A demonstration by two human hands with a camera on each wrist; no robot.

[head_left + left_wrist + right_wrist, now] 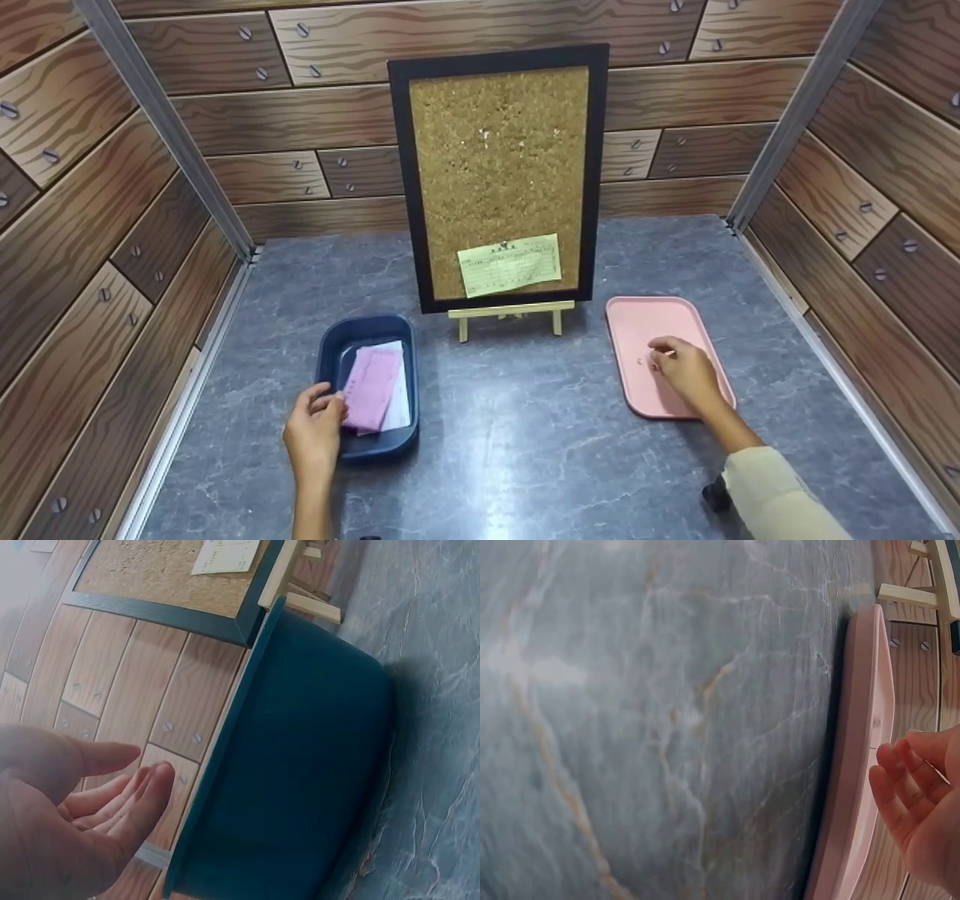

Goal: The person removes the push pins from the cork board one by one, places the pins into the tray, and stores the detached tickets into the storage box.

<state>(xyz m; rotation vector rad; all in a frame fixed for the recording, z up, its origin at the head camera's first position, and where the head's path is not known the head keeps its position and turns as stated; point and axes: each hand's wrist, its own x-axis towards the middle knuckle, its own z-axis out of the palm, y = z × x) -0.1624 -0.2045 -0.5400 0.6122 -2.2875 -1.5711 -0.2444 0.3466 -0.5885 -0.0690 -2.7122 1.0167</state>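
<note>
My left hand (315, 431) hovers at the left rim of a dark blue bin (379, 454), fingertips by the edge of a pink paper slip (373, 382). White paper (403, 397) lies under that slip. In the left wrist view the fingers (150, 799) are loosely bent, with nothing between them and the thumb. Over a pink tray (637, 315) is my right hand (686, 375), thumb and fingers loosely curled and close together. Small clear pins (641, 361) lie on the tray near its fingertips. The right wrist view shows these fingers (900, 787) just above the tray's rim.
A black-framed corkboard (502, 180) leans on a small wooden easel (512, 310) at the back. A pale green printed slip (510, 266) is pinned low on it. Plank-patterned walls (97, 247) surround the grey marbled table (510, 420) at back and sides.
</note>
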